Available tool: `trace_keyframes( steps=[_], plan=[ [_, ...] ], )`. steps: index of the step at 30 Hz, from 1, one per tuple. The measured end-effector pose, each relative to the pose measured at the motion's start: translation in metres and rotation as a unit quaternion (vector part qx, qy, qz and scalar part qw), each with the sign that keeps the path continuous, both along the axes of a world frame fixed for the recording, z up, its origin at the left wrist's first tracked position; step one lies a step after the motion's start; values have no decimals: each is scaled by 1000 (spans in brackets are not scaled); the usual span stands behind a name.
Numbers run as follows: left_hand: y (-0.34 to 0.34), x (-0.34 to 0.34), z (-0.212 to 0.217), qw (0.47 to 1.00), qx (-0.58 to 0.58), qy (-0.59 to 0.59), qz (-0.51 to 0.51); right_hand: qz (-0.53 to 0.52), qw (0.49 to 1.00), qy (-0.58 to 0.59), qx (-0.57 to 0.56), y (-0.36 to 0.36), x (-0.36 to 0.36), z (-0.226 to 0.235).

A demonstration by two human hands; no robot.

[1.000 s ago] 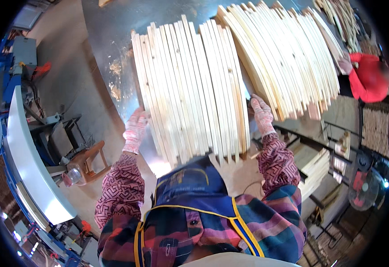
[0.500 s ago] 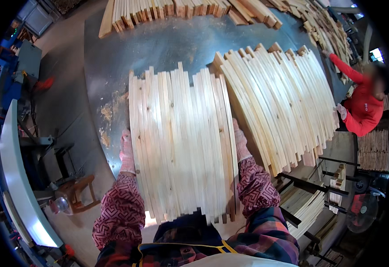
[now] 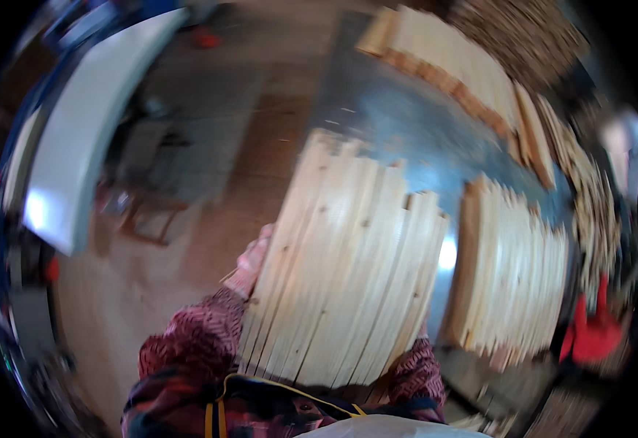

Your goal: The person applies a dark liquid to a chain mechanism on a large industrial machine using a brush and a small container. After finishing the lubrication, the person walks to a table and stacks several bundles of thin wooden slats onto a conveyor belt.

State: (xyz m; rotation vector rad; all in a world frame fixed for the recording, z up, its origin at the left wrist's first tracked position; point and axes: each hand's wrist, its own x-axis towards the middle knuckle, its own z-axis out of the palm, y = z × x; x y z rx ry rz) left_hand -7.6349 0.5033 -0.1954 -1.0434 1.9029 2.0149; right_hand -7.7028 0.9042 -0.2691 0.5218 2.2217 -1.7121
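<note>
A wide bundle of pale wooden strips point(image 3: 348, 248), laid side by side with uneven ends, is clamped between my two hands and tilted in front of my body. My left hand point(image 3: 251, 257), in a pinkish knitted glove, presses the bundle's left edge. Only a sliver of my right hand point(image 3: 425, 327) shows past the right edge; its fingers are hidden behind the wood. To the right, a second stack of wooden strips point(image 3: 516, 274) lies on the dark metal tabletop point(image 3: 425, 150), apart from the bundle I hold.
More strips point(image 3: 450, 62) lie along the table's far side, with a loose pile of thin wood point(image 3: 585, 197) beyond its right end. A co-worker's red sleeve point(image 3: 595, 328) shows at right. On the left stand a long white panel point(image 3: 85, 139) and a brown stool point(image 3: 151, 217).
My view has swung left. I have lifted the bundle of strips and turned it towards the table's left edge, its top now leaning right. The co-worker has slid to the view's rim.
</note>
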Motion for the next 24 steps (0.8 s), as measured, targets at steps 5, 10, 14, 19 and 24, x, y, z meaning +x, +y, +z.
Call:
trace_keyframes(
  steps=[5, 10, 14, 19, 24],
  plan=[
    [-36, 69, 0, 934, 204, 268, 114, 66, 996, 37, -51, -33, 1, 17],
    [-5, 120, 69, 947, 58, 288, 129, 116, 983, 93, -109, -35, -24, 31],
    [9, 101, 43, 914, 114, 358, 153, 208, 958, 100, -169, -68, -118, 23],
    [39, 63, 36, 895, 43, 374, 240, 255, 927, 95, -259, -78, -187, 26],
    [50, 38, 35, 871, 47, 407, 273, 295, 905, 66, -298, -84, -230, 33]
  ],
)
